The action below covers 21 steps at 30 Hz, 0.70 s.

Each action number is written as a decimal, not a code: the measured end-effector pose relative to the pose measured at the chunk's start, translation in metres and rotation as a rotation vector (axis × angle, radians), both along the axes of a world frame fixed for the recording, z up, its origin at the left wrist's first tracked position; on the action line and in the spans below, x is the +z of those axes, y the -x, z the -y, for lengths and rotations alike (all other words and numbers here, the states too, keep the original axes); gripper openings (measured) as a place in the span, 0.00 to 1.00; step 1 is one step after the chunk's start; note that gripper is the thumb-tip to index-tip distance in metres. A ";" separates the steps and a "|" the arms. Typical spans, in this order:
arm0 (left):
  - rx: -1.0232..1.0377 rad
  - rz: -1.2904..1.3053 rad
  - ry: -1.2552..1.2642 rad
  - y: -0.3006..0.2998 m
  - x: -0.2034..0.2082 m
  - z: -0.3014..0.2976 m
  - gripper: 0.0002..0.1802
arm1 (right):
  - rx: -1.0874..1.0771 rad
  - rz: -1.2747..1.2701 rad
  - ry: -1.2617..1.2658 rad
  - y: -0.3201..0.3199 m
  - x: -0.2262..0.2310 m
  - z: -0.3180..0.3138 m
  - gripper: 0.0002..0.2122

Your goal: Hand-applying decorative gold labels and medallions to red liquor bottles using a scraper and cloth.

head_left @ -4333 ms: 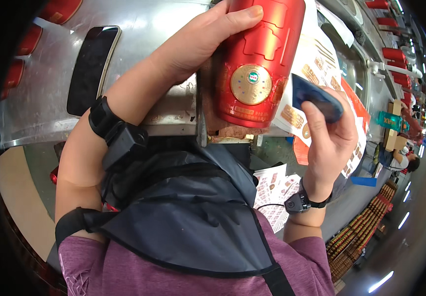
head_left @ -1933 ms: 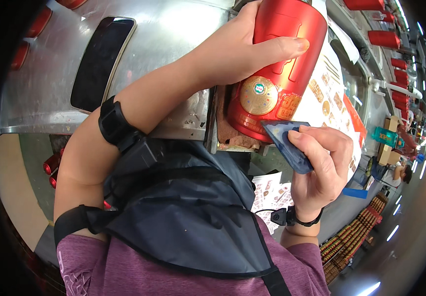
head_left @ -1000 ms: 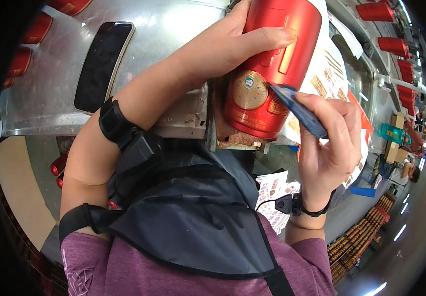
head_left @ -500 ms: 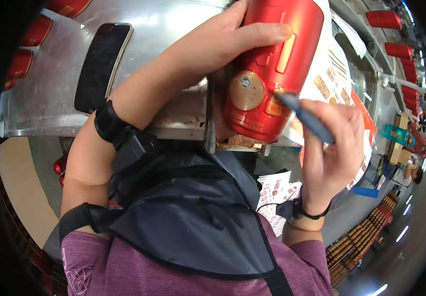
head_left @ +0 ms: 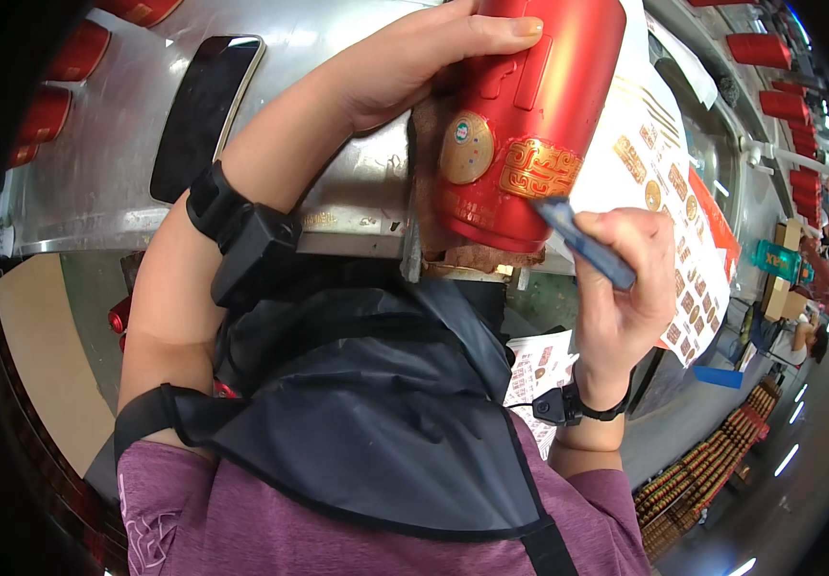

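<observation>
1. Head view: red container [head_left: 568, 106] is above the desk [head_left: 112, 182], over a rough brown support [head_left: 431, 144], with its rounded lower end toward the person. It has a cylinder shape and a smooth, satin metallic surface with shallow raised lines.

2. Left hand [head_left: 419, 60] is grasping the red container from its left side. The thumb lies flat across the upper wall; the other fingers are mostly hidden, so I cannot tell their exact position.

3. Right hand [head_left: 625, 274] is pinching a dark blue scraper [head_left: 599, 252] between the thumb and bent fingers. This tool is flat and thin, and its narrow tip appears to touch the container just at the lower edge of the gold patterned label [head_left: 541, 169].

4. The gold patterned label has angular, shiny ornament. Beside it, on its left, is a round gold label [head_left: 467, 149] with a small green centre.

5. To the right of the container, white paper sheets [head_left: 688, 288] carry brown and gold printed shapes, and an orange-red sheet [head_left: 705, 206] shows at their edge.

6. On the left, a black glassy phone [head_left: 205, 120] with rounded corners lies on the shiny metal desk.

7. Dark apron [head_left: 366, 413] looks smooth and creased.
</observation>
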<state>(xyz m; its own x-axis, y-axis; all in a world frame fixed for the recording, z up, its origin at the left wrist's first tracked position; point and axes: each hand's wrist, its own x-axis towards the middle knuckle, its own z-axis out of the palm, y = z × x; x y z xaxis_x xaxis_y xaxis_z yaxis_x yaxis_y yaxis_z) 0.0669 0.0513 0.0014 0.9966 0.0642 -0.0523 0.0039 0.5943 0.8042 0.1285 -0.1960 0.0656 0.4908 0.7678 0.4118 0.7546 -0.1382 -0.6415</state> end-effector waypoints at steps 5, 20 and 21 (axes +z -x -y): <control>0.060 0.004 0.040 0.000 0.007 0.004 0.35 | 0.055 -0.124 0.064 0.002 0.001 0.016 0.12; 0.294 0.157 -0.319 0.004 0.038 0.030 0.31 | -0.148 -0.167 -0.010 -0.010 0.008 0.012 0.14; 0.271 0.168 -0.270 0.003 0.036 0.027 0.31 | -0.090 -0.041 -0.024 -0.008 0.007 0.007 0.15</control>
<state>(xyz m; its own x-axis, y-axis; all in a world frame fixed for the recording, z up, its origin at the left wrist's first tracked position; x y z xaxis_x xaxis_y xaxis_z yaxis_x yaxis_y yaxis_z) 0.0635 0.0241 0.0370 0.9348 0.3149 0.1643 -0.2684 0.3234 0.9074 0.1368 -0.2032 0.0729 0.5742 0.7099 0.4079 0.7128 -0.1884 -0.6756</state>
